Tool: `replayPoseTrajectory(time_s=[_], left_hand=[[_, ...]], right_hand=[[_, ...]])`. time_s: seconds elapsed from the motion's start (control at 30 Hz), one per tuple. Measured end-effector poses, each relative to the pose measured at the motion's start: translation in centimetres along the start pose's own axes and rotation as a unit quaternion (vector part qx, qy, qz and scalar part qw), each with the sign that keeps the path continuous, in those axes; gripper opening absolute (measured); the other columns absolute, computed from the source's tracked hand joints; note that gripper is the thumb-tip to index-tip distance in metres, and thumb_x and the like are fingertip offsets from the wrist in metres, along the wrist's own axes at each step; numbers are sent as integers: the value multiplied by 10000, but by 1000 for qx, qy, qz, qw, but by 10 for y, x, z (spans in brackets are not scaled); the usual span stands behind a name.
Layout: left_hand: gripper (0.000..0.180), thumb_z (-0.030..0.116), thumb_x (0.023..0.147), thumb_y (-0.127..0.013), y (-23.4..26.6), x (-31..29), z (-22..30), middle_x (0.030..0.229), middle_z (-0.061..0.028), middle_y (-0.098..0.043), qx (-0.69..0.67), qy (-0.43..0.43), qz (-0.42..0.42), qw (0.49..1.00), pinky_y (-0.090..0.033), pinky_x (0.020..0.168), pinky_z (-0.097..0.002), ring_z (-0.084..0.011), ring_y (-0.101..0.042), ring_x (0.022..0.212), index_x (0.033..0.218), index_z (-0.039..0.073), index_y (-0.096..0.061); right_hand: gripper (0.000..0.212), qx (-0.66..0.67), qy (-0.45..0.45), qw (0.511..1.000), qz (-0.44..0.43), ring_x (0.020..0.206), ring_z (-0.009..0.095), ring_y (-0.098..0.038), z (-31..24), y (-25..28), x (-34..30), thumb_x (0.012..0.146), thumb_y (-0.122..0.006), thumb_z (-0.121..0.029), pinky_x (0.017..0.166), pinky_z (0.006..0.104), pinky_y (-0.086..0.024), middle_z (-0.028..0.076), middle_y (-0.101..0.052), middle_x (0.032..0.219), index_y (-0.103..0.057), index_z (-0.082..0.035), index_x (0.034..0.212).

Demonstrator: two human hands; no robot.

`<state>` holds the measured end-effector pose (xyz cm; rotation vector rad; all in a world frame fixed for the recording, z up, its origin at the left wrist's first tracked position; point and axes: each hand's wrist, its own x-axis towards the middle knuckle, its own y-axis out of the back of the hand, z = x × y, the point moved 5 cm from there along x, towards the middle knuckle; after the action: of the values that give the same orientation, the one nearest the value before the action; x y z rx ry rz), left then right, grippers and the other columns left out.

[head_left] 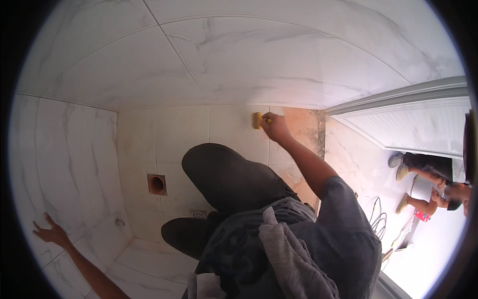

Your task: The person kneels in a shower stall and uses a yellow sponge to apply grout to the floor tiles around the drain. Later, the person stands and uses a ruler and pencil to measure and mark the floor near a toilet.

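Observation:
My right hand (275,127) is closed around a small yellow scrubbing brush (256,120). The brush is against the pale floor tiles (181,129) near the foot of the far wall, and its edges are slightly blurred. Orange-brown residue (297,124) stains the floor just right of this hand. Off to the left, my left hand (51,234) has its fingers spread on or close to the marbled wall tiles (64,164). Nothing is in it. Between the two hands, my bent knees stand over the floor.
A round pipe opening (158,185) sits in the floor left of my knees, with a small drain grate (199,214) nearby. At right, a doorway with a white ribbed door (423,122) leads out, where people (428,192) and a looped cable (379,219) are visible.

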<state>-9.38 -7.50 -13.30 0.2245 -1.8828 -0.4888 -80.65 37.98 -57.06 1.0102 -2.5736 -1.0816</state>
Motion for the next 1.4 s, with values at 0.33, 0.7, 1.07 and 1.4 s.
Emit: replayPoseTrajectory(time_s=[0.33, 0.7, 1.07, 1.4], left_hand=[[709, 501, 989, -611, 113, -374, 135, 1391, -202, -566, -250, 559, -456, 646, -459, 1018, -399, -321, -561, 1262, 1426, -44, -494], [717, 570, 959, -613, 223, -467, 107, 1170, -103, -608, -156, 574, -675, 437, -471, 817, -430, -273, -602, 1045, 1415, 30, -495], [732, 576, 976, -567, 219, -456, 115, 1355, -168, -558, -186, 564, -701, 395, -439, 969, -474, -327, -574, 1188, 1459, 41, -440], [662, 528, 1001, -554, 145, -401, 116, 1347, -151, -569, -221, 471, -731, 442, -436, 980, -483, -313, -577, 1194, 1440, 40, -464]], right_hand=[[274, -120, -32, 990, 66, 848, 406, -705, 21, 53, -7, 867, -698, -251, 764, 437, -571, 234, -724, 882, -738, -9, 989], [227, -70, -59, 994, 61, 766, 359, -731, 41, 81, -37, 852, -710, -188, 703, 409, -589, 228, -726, 846, -742, -5, 981], [188, -118, -133, 979, 101, 791, 354, -732, 74, 114, -77, 847, -706, -162, 733, 413, -584, 223, -726, 857, -751, -17, 957], [253, -31, -170, 982, -74, 897, 387, -699, 93, 79, -133, 832, -721, -232, 809, 450, -555, 228, -722, 925, -743, -32, 986]])
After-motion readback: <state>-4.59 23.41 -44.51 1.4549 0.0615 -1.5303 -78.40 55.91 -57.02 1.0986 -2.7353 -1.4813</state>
